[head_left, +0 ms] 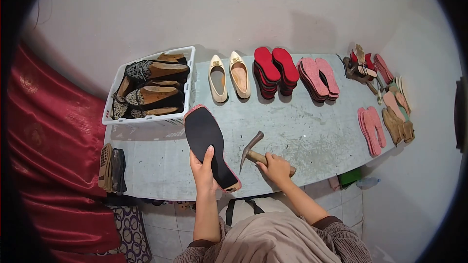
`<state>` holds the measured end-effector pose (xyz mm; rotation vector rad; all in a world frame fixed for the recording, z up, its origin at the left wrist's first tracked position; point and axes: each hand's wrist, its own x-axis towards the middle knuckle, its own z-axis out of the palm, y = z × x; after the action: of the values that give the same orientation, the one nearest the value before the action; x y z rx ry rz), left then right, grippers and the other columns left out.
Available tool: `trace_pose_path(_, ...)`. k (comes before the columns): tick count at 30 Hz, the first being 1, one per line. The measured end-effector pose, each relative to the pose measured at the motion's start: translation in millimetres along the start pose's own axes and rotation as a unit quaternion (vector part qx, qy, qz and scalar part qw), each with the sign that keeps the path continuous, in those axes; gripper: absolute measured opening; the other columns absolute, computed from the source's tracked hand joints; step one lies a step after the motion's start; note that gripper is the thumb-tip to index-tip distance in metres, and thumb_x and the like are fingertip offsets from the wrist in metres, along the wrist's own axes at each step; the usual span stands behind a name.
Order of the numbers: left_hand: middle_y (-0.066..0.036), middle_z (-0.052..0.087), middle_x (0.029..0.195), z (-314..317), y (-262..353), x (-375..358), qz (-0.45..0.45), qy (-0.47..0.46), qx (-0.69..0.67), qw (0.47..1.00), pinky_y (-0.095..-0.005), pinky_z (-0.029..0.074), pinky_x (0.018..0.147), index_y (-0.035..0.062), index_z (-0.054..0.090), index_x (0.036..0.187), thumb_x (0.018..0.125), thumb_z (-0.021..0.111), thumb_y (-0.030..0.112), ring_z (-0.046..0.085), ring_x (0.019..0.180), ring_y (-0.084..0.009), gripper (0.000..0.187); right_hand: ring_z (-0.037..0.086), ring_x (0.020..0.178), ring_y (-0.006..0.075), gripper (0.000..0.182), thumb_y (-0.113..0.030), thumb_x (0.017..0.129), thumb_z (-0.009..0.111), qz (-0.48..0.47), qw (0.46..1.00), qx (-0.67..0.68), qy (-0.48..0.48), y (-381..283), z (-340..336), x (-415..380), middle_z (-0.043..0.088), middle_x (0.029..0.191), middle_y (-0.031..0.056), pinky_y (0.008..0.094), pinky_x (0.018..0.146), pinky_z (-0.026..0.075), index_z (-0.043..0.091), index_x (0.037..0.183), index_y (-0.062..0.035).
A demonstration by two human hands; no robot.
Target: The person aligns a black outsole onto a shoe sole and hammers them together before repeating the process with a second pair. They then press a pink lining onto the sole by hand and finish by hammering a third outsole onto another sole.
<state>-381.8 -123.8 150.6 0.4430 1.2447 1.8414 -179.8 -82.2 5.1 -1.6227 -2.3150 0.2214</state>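
Observation:
My left hand [203, 169] grips a shoe insole [204, 134] near its heel end, thumb lying across the black face. Pink speckled material shows along the insole's edge, and its toe end points up and away from me. My right hand [276, 168] is closed round the wooden handle of a hammer [253, 155], whose metal head lies toward the middle of the table, close over the surface. Beyond the hands, a pair of cream flat shoes [240, 75] stands side by side. Stacks of red soles [265, 65] and pink soles [314, 78] sit right of them.
On the left, a white plastic basket [146, 125] holds dark decorated shoes. Brown and black soles [111, 169] stand at the table's left edge. Pink soles [371, 130], wooden shoe lasts [399, 126] and tools [363, 68] are at the right. A red curtain [53, 156] hangs left.

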Motion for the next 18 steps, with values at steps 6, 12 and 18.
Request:
trace_pose_path(6,-0.007,0.056,0.107,6,-15,2,-0.050,-0.036,-0.051,0.997,-0.0286,0.042,0.087,0.0030,0.048,0.114,0.082,0.064,0.008,0.053,0.097,-0.0155,0.036,0.058,0.071,0.0280,0.039,-0.044,0.075,0.063,0.015,1.000,0.004,-0.026,-2,0,-8,0.058,0.078,0.0120,0.0357,0.058,0.047,0.055,0.088,-0.0085)
trace_pose_path(12,-0.007,0.055,0.108,32,-35,5,-0.082,-0.084,-0.048,0.992,-0.0279,0.042,0.086,0.0022,0.047,0.116,0.082,0.064,0.006,0.053,0.097,-0.0153,0.038,0.053,0.100,0.0164,0.038,-0.027,0.090,0.054,0.165,0.689,0.664,-0.237,-24,-53,-10,0.054,0.107,0.0100,0.0293,0.079,0.046,0.048,0.120,-0.0039)
trace_pose_path(18,-0.009,0.052,0.112,63,-56,-1,-0.068,-0.129,-0.004,0.989,-0.0278,0.044,0.083,0.0049,0.042,0.121,0.082,0.064,0.004,0.052,0.098,-0.0165,0.044,0.058,0.091,0.0133,0.048,-0.017,0.092,0.052,0.122,0.596,0.768,-0.202,-48,-100,-24,0.054,0.112,0.0086,0.0238,0.074,0.050,0.032,0.133,-0.0018)
